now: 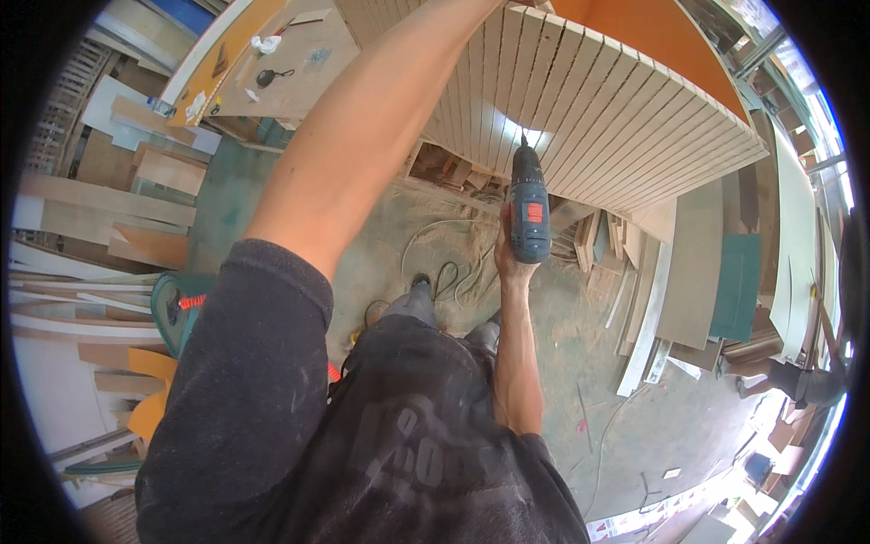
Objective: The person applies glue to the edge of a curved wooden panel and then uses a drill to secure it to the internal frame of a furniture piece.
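My right hand [504, 249] is wrapped around the handle of a blue-and-black cordless drill [530, 213] with a red patch on its back. The drill's bit points away from me at a curved, slatted wooden panel [625, 122]. A bright spot of light falls on the slats around the tip; whether the bit touches the wood I cannot tell. My left arm reaches up across the view to the panel's upper edge. There my left hand [542, 4] is almost wholly cut off by the frame, its fingers hidden. Behind the slats shows an orange inner face [652, 36].
A wooden worktop [308, 63] at the far left bears a black round item and small scraps. Boards [154, 204] are stacked along the left. Sheets [693, 272] lean at the right, near another person [807, 381]. A cable [444, 272] loops over the dusty floor.
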Motion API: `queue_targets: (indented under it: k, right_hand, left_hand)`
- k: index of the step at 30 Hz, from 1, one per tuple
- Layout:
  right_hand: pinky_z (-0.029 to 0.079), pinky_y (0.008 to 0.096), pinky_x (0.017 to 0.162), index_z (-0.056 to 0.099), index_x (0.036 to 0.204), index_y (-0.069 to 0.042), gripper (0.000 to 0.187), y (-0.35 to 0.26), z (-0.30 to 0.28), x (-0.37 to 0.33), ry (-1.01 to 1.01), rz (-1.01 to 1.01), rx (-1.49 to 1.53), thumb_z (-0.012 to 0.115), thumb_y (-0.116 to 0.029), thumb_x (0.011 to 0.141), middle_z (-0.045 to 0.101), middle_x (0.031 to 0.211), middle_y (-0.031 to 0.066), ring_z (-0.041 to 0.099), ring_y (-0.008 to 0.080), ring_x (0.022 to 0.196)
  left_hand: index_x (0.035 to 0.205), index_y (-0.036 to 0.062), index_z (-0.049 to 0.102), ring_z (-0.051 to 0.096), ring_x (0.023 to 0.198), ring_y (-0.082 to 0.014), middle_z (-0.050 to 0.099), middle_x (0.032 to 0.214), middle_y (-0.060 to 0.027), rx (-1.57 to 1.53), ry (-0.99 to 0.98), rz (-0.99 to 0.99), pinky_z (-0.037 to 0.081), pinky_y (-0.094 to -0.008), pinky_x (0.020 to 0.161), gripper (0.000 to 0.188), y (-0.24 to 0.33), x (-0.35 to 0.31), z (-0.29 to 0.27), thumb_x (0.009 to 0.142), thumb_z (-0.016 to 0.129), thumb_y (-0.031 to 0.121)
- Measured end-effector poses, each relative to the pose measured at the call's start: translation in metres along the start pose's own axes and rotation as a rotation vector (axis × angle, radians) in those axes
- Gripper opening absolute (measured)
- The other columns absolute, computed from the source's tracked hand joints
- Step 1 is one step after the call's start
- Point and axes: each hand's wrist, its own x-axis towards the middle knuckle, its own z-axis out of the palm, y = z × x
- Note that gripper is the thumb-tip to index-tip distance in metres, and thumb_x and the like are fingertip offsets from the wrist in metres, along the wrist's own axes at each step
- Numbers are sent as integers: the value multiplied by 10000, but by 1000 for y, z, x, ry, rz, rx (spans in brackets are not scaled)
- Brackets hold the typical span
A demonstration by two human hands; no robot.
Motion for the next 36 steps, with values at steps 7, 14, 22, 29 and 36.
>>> queue_targets:
  k: [7,14,22,29,36]
  right_hand:
    - [535,299,849,650,1214,-5,332,0,5,4,-20,33,15,751,-68,904,719,1022,81,669,145,899]
    - [541,317,900,630,1313,-5,439,7,-1,6,2,5,-27,748,-74,896,727,1104,109,692,174,981]
    - [551,327,788,675,1090,0,222,8,3,15,37,-89,-15,763,-109,917,729,940,86,689,170,833]
    - [553,332,782,677,1096,5,230,14,2,18,32,-52,-18,765,-104,914,728,943,91,689,172,841]
    - [546,332,895,622,1323,5,457,18,3,19,-31,-7,-14,749,-102,897,731,1098,121,700,188,972]
  left_hand:
    - [806,73,801,750,867,-348,772,917,-174,8,-67,-28,584,-462,734,140,-1,-8,-8,735,715,158]
    - [791,78,800,751,840,-338,773,894,-162,14,-75,9,580,-458,711,132,11,-7,-19,715,737,165]
    - [784,63,790,750,840,-340,769,884,-171,-41,41,-33,582,-459,731,135,3,-15,-4,751,714,168]
    - [781,50,785,751,831,-347,764,882,-187,-46,-9,-50,581,-463,729,146,10,-21,-18,762,691,160]
    - [791,43,787,751,831,-360,759,881,-202,-80,42,-56,583,-468,731,192,2,-20,-4,788,645,171]
